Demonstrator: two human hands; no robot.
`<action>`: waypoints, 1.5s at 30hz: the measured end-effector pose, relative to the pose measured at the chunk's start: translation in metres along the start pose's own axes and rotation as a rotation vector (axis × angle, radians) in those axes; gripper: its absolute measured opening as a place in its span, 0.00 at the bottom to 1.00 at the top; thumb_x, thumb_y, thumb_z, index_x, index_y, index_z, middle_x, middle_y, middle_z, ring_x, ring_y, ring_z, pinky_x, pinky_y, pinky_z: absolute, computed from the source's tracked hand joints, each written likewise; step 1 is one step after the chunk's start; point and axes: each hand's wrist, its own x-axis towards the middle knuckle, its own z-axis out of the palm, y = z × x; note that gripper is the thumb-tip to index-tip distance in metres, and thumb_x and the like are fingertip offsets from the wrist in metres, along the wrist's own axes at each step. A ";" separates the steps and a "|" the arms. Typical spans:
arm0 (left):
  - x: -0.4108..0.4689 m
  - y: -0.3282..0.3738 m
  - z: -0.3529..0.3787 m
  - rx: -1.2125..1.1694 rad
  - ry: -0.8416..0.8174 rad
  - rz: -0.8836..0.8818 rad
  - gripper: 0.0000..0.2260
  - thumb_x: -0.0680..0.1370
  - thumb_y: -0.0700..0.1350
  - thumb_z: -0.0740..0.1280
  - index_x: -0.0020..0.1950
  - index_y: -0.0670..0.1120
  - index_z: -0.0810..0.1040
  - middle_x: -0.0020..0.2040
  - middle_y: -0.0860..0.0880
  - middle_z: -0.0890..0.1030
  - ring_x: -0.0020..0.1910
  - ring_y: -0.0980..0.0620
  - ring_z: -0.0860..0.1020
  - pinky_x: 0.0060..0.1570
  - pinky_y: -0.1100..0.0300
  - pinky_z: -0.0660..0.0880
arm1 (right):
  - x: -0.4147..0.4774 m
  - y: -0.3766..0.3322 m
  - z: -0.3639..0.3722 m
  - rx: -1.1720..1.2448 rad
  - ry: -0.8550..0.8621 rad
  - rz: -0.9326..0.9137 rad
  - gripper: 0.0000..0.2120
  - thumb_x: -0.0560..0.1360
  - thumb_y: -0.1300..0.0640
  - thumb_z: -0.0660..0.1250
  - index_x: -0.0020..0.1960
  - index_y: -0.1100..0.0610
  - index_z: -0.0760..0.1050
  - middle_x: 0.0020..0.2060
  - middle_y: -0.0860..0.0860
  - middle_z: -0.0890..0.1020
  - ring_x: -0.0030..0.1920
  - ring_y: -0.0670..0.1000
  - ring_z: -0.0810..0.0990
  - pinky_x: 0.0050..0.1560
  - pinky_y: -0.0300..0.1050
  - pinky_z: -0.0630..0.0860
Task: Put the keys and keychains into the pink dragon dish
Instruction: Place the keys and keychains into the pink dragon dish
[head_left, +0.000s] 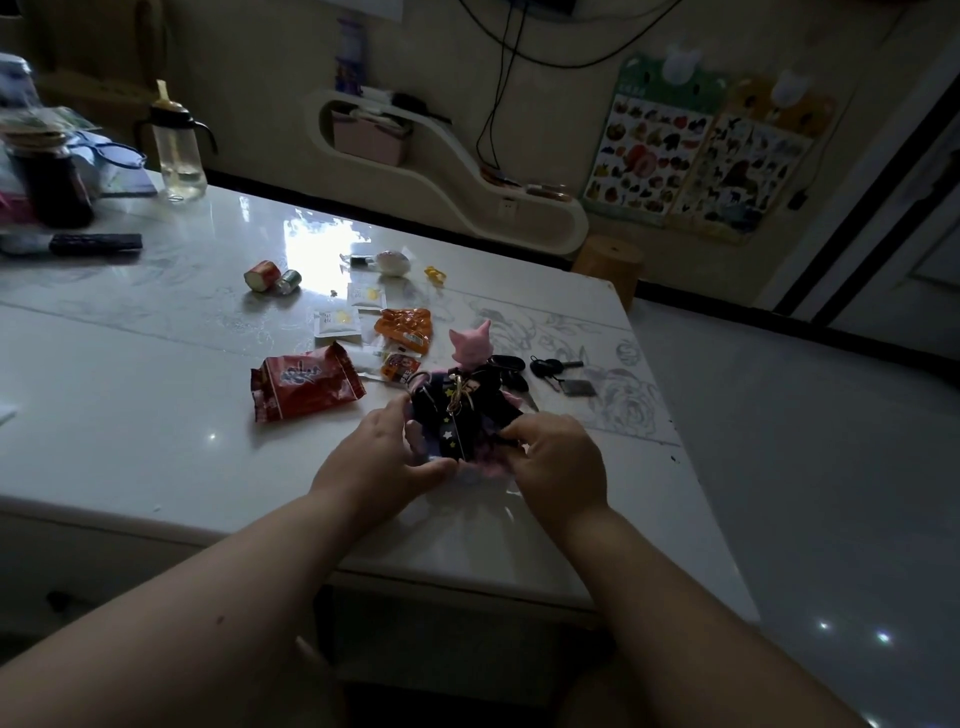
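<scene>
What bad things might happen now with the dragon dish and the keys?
The pink dragon dish looks crowded by the dark star keychain, so things may spill out. The black keys lie near the table edge, so a careless sweep might knock them off. Both hands, left and right, could tip the dish.

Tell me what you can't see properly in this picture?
Head view only:
- Pink dragon dish: bowl hidden under the dark keychain and both hands; only the head shows.
- Left hand, right hand: grip unclear, fingertips tucked away.
- Keys: dim, too small to count.
</scene>
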 end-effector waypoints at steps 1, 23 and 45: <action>0.000 0.000 0.000 0.000 0.000 0.000 0.33 0.66 0.62 0.71 0.66 0.55 0.63 0.61 0.46 0.74 0.55 0.48 0.73 0.47 0.55 0.70 | -0.001 0.001 0.002 -0.015 -0.011 -0.024 0.05 0.69 0.55 0.71 0.43 0.53 0.83 0.39 0.52 0.84 0.42 0.56 0.76 0.40 0.47 0.72; 0.001 0.001 -0.001 -0.024 -0.015 0.004 0.36 0.64 0.65 0.69 0.69 0.57 0.60 0.61 0.48 0.73 0.53 0.52 0.72 0.46 0.56 0.71 | 0.133 0.090 0.018 -0.290 -0.428 0.212 0.13 0.77 0.57 0.59 0.59 0.58 0.73 0.59 0.61 0.78 0.57 0.59 0.75 0.50 0.47 0.69; 0.002 0.008 0.004 -0.063 0.020 -0.052 0.35 0.61 0.65 0.69 0.64 0.57 0.65 0.59 0.49 0.76 0.51 0.48 0.75 0.49 0.51 0.74 | 0.094 0.061 -0.050 0.172 0.053 0.164 0.05 0.74 0.54 0.67 0.39 0.50 0.77 0.37 0.50 0.81 0.35 0.48 0.78 0.34 0.39 0.70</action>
